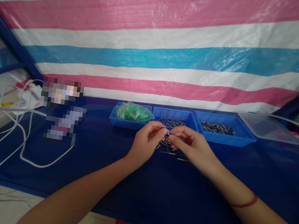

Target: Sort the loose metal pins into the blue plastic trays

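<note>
My left hand and my right hand meet fingertip to fingertip above the table, in front of the middle bin. Both are closed in a pinch on a small shiny metal piece, mostly hidden by the fingers. Below them lies a loose pile of thin metal pins, partly covered by my right hand. Two single pins lie nearer me. More pins fill part of the middle blue bin and the right blue bin. In the left blue bin sits a clear bag with green contents.
A clear plastic lid lies at the back right of the blue table. White cables loop over the left side, beside a power strip and blurred-out items. A striped plastic sheet hangs behind.
</note>
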The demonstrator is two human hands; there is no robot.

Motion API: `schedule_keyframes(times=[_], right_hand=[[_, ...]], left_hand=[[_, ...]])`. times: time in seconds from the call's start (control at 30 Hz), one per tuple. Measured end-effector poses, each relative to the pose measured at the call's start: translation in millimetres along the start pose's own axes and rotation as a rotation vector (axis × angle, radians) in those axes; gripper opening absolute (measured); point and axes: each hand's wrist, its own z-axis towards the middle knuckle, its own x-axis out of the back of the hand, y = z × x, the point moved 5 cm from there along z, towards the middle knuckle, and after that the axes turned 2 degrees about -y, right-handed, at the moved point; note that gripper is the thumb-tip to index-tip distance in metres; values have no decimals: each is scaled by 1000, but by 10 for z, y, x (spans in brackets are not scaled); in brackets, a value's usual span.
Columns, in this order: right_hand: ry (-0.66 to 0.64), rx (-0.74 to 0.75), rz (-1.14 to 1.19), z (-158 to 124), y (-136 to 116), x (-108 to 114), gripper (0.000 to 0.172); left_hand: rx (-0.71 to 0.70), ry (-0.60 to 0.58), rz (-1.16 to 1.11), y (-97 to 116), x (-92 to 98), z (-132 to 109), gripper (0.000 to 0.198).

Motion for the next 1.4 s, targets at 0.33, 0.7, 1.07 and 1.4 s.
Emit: schedule_keyframes(times=[0.33,0.7,1.07,1.4], right_hand=[[8,45,-181,-3,-28,33,26],[132,215,-382,-39,-138,167,21],[717,105,-1048,35,-192,1282,30],[702,8,-1202,47,-169,1147,34]], left_hand=[[-55,0,174,19,19,-11,15],[-115,-146,480,71,-49,-40,15],[-292,-401,1034,170,-163,-109,24],[-523,-682,1038,143,-521,-307,32]])
